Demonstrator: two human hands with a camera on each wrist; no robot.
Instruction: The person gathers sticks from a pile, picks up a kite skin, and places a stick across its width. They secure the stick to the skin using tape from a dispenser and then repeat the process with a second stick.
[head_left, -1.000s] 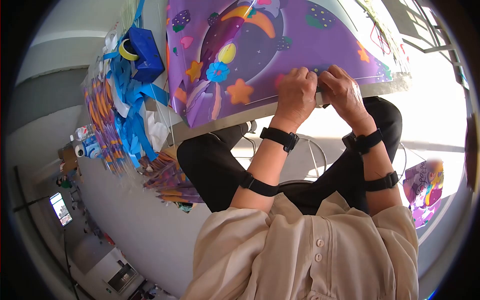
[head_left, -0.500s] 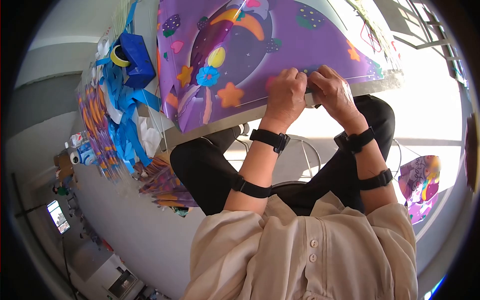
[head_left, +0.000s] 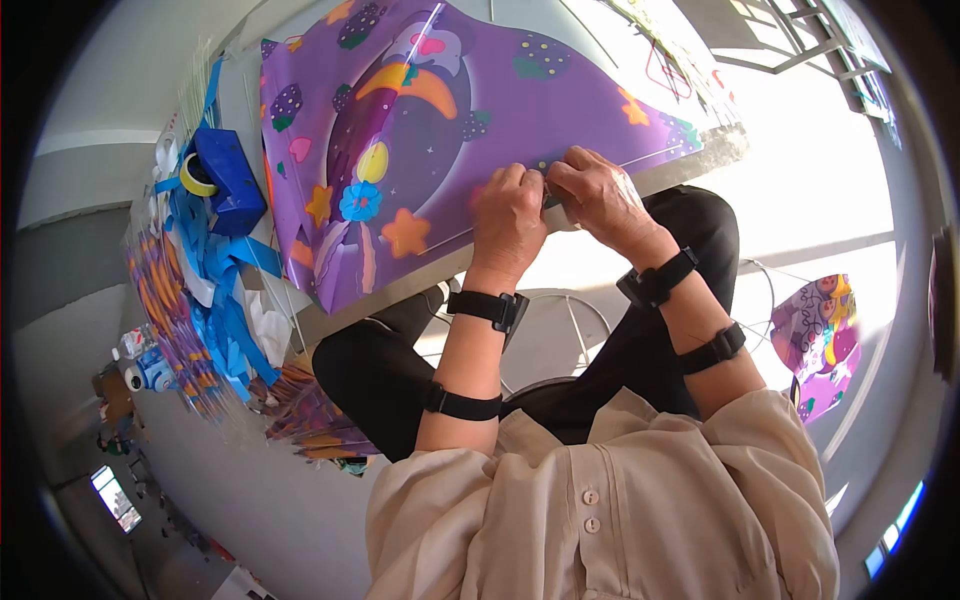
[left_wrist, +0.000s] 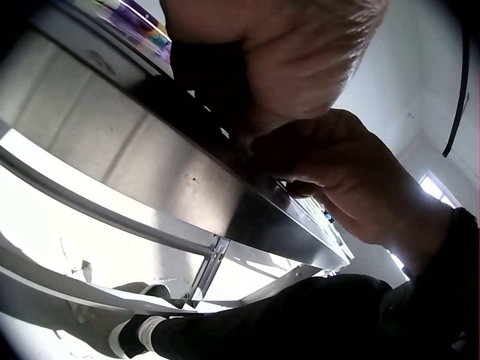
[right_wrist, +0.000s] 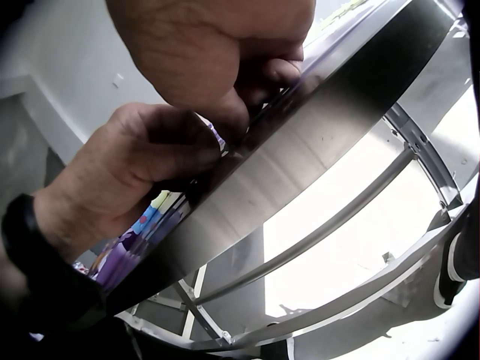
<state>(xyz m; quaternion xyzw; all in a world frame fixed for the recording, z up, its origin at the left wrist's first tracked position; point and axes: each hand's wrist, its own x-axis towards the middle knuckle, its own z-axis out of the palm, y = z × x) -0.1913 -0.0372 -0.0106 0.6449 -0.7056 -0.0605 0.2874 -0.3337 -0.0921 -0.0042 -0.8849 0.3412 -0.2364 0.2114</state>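
Note:
A purple printed sheet (head_left: 500, 100), shaped like a kite sail with stars and a moon on it, lies across the table (right_wrist: 277, 184). Along its near edge runs a thin pale rod (head_left: 655, 157). My left hand (head_left: 510, 220) bends its fingers down at that edge and pinches it. Close beside it, my right hand (head_left: 605, 203) pinches the same edge, thumb and fingertips together. In the left wrist view the right hand (left_wrist: 367, 176) reaches in just under the left palm. The fingertips are mostly hidden in shadow and behind the hands.
Left of the sheet stands a blue tape dispenser (head_left: 235, 185) with yellow tape (head_left: 196, 176), above tangled blue strips (head_left: 205, 325). Bundled purple-orange sheets (head_left: 165, 310) hang at the far left. Thin sticks (head_left: 650, 35) lie at the back right. Another printed sheet (head_left: 820, 350) is low at right.
The head view has shifted, so sheet, table and hands appear further left and slightly lower. Both hands keep pinching at about the same place on the edge.

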